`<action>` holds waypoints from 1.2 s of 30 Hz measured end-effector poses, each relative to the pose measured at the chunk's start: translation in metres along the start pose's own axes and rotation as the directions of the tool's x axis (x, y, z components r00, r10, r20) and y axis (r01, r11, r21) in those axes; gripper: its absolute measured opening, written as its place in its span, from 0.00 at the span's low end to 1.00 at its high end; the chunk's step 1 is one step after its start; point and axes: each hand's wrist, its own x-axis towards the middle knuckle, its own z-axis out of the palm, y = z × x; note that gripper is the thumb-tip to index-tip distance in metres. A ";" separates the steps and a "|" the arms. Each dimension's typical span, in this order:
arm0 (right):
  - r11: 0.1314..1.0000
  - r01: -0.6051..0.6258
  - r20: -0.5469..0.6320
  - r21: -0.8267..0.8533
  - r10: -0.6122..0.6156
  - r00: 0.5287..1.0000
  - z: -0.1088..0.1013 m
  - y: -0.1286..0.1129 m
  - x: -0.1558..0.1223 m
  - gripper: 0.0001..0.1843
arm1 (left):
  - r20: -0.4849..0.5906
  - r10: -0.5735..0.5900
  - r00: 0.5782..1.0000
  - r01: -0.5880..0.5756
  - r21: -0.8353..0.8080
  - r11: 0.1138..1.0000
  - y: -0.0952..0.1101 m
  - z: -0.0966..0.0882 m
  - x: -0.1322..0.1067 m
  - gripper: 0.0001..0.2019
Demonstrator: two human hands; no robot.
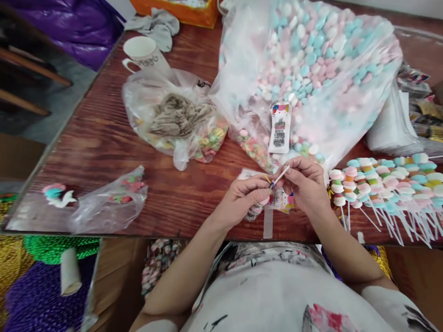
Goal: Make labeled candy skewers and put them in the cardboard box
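My left hand is pinched at the near edge of the wooden table, holding something small and pink beneath its fingers that I cannot name. My right hand is closed on a thin white stick with a blue tip, which points toward the left fingers. The two hands touch at the fingertips. Under them lies a small printed packet. To the right lies a pile of finished candy skewers with white sticks. A huge clear bag of pink, blue and white candies sits just behind the hands.
A smaller bag of multicoloured candy rings lies at centre left, a white mug behind it. A small clear bag and a pink and teal piece lie near the left front edge. White packets are stacked far right.
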 end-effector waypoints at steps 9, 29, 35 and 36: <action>0.996 -0.048 -0.019 -0.081 0.047 0.999 0.001 0.018 0.003 0.10 | -0.173 0.030 0.984 -0.065 -0.201 0.977 -0.009 -0.009 0.000 0.09; 0.680 0.463 0.435 -0.568 -0.229 0.871 -0.004 0.025 -0.020 0.09 | -0.231 -0.161 0.960 0.075 -0.342 0.937 -0.022 -0.018 -0.011 0.16; 0.959 -0.017 0.217 -0.284 0.082 0.973 0.007 0.042 -0.033 0.06 | -0.301 -0.070 0.951 -0.015 -0.272 0.962 -0.022 -0.013 -0.019 0.13; 0.967 -0.071 0.197 -0.244 0.122 0.973 0.007 0.043 -0.033 0.07 | -0.306 -0.041 0.951 -0.037 -0.243 0.969 -0.023 -0.013 -0.020 0.12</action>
